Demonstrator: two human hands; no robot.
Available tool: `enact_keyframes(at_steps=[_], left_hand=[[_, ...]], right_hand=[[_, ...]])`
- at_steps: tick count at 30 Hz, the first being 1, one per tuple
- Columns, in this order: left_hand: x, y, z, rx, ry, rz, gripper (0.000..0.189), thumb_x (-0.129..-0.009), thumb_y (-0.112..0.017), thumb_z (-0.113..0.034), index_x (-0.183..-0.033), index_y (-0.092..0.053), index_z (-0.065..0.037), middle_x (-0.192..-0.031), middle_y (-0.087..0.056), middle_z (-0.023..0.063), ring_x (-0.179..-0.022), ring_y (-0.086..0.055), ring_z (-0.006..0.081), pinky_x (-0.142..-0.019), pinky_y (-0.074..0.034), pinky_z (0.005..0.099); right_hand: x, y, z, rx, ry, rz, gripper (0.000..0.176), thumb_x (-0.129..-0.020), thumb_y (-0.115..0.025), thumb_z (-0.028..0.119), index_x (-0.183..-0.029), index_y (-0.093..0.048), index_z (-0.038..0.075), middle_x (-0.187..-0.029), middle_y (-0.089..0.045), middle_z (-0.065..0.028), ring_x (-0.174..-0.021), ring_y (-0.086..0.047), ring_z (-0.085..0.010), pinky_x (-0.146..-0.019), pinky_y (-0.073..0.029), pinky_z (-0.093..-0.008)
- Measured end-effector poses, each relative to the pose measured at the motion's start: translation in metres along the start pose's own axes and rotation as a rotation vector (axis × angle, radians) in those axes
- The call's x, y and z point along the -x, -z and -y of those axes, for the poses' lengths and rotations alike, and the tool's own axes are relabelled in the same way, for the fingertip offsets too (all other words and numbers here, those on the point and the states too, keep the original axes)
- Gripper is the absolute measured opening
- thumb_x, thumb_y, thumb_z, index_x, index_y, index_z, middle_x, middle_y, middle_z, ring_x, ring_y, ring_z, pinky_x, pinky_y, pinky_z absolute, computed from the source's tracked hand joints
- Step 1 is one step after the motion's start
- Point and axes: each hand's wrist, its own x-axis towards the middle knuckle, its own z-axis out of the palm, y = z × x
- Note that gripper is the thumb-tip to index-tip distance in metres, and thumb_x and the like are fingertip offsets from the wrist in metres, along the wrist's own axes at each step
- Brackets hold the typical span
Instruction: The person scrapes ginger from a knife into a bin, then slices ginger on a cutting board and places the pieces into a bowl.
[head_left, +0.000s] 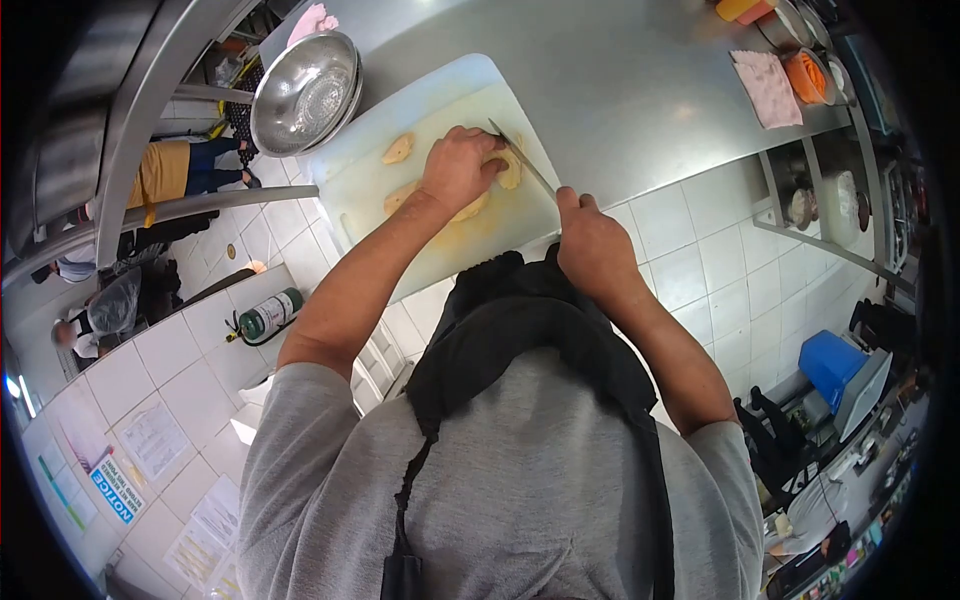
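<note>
A whitish cutting board [465, 90] lies on the steel table under both hands. My left hand [462, 170] rests on it with curled fingers, holding down a pale yellow piece of food [511, 173] whose kind I cannot make out. In my right hand [597, 245] is the handle of a kitchen knife [530, 165]. Its blade slants up and left across the board, close to my left fingertips and over the edge of the food. Another pale piece [398, 148] lies apart, left of my left hand. More pieces are partly hidden beneath my left wrist.
Stacked steel bowls [300, 95] stand at the board's upper left, by a pink cloth [313, 22]. The steel table [620, 90] extends right, to a second pink cloth [768, 88] and containers. A fire extinguisher [270, 314] is at left. Other people are at both sides.
</note>
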Motion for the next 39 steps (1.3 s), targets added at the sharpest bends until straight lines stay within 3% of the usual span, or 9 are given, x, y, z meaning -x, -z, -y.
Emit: enact_keyframes(at_steps=[3,8,12,14,17,28,33,35,39], left_hand=[[0.001,-0.006,0.004,-0.021,-0.033,-0.061,0.026,-0.086,-0.085,-0.021,-0.109,-0.085,-0.011,-0.105,-0.079,0.0078,-0.103,-0.071,0.0335,-0.091,-0.060,0.0464],[-0.002,-0.008,0.006,-0.025,-0.041,-0.074,0.026,-0.085,-0.085,-0.021,-0.109,-0.085,-0.012,-0.105,-0.079,0.0074,-0.104,-0.070,0.0335,-0.092,-0.060,0.0464],[0.003,-0.011,0.009,0.006,-0.061,-0.116,0.026,-0.085,-0.084,-0.020,-0.109,-0.085,-0.012,-0.105,-0.079,0.0075,-0.105,-0.070,0.0334,-0.092,-0.060,0.0464],[0.001,-0.009,0.006,0.002,-0.053,-0.109,0.026,-0.085,-0.084,-0.020,-0.109,-0.085,-0.012,-0.104,-0.079,0.0075,-0.105,-0.070,0.0335,-0.093,-0.060,0.0463],[0.002,-0.009,0.006,0.007,-0.039,-0.085,0.025,-0.085,-0.084,-0.019,-0.109,-0.085,-0.012,-0.103,-0.078,0.0075,-0.104,-0.070,0.0335,-0.093,-0.059,0.0462],[0.005,-0.006,-0.004,-0.039,-0.057,-0.189,0.017,-0.087,-0.084,-0.014,-0.103,-0.081,-0.009,-0.105,-0.076,0.0096,-0.105,-0.069,0.0349,-0.092,-0.058,0.0481],[0.007,-0.013,0.004,0.009,-0.094,-0.133,0.012,-0.088,-0.083,-0.012,-0.099,-0.080,-0.009,-0.100,-0.076,0.0085,-0.098,-0.071,0.0352,-0.087,-0.058,0.0482],[0.005,-0.017,0.008,0.014,-0.090,-0.147,0.011,-0.088,-0.082,-0.014,-0.099,-0.081,-0.011,-0.100,-0.076,0.0061,-0.099,-0.071,0.0329,-0.085,-0.057,0.0482],[0.006,-0.015,0.007,0.017,-0.095,-0.141,0.012,-0.088,-0.081,-0.016,-0.099,-0.083,-0.012,-0.098,-0.076,0.0050,-0.096,-0.071,0.0320,-0.083,-0.058,0.0464]], right_hand=[[-0.020,-0.016,-0.005,-0.010,-0.005,-0.031,0.023,-0.097,-0.056,0.004,-0.119,-0.050,-0.001,-0.104,-0.069,-0.0279,-0.083,-0.077,-0.0457,-0.073,-0.064,-0.0534],[-0.002,0.010,0.001,-0.029,0.006,-0.013,0.024,-0.097,-0.057,0.003,-0.119,-0.050,-0.001,-0.105,-0.069,-0.0291,-0.084,-0.077,-0.0470,-0.073,-0.064,-0.0541],[-0.009,-0.012,-0.005,-0.037,-0.002,-0.026,0.024,-0.096,-0.057,0.003,-0.120,-0.051,-0.001,-0.105,-0.069,-0.0287,-0.085,-0.076,-0.0479,-0.074,-0.064,-0.0541],[-0.028,-0.016,-0.001,-0.087,-0.012,-0.022,0.035,-0.089,-0.058,-0.003,-0.124,-0.050,0.000,-0.106,-0.069,-0.0307,-0.087,-0.073,-0.0530,-0.078,-0.062,-0.0578],[-0.012,0.002,-0.002,-0.054,0.022,-0.013,0.025,-0.095,-0.058,0.002,-0.119,-0.050,-0.001,-0.105,-0.070,-0.0281,-0.085,-0.076,-0.0482,-0.074,-0.064,-0.0544],[-0.031,-0.011,0.004,-0.051,-0.047,0.041,0.030,-0.094,-0.057,-0.001,-0.123,-0.049,-0.002,-0.109,-0.068,-0.0306,-0.091,-0.075,-0.0509,-0.079,-0.063,-0.0564],[-0.012,0.003,0.004,-0.067,-0.012,0.042,0.030,-0.094,-0.056,-0.001,-0.123,-0.049,-0.001,-0.110,-0.068,-0.0316,-0.091,-0.075,-0.0519,-0.079,-0.063,-0.0573],[0.008,0.015,0.008,0.017,-0.031,0.018,0.025,-0.095,-0.059,0.001,-0.118,-0.050,-0.001,-0.105,-0.069,-0.0275,-0.084,-0.077,-0.0456,-0.073,-0.065,-0.0507],[0.006,-0.005,-0.001,0.000,-0.038,0.009,0.025,-0.095,-0.059,0.001,-0.118,-0.051,-0.001,-0.105,-0.069,-0.0280,-0.085,-0.077,-0.0465,-0.073,-0.065,-0.0520]])
